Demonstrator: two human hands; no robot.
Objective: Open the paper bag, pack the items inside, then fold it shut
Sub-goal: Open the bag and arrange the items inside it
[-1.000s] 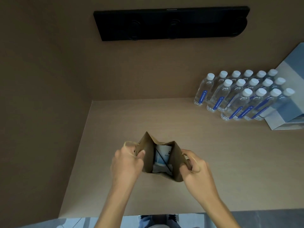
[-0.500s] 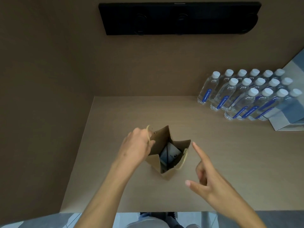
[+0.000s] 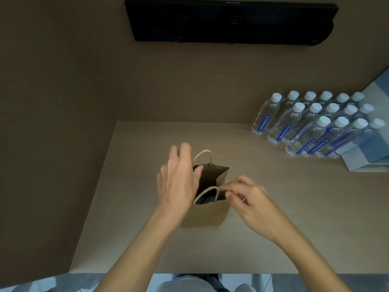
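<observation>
**Bag turned square, both hands back at its mouth**

At the middle of the worktop the paper bag stands upright, mouth open, its inside too dark to read. Half a second ago it sat cornerwise with the right hand clear; now its flat face is toward the person. The right hand pinches the near rope handle; the left hand grips the left rim, thumb inside. Packing looks done, so folding shut likely comes next. Bottles stand well apart.

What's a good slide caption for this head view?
Left hand steadies the open paper bag while the right hand pinches its near handle; water bottles wait behind.
</observation>
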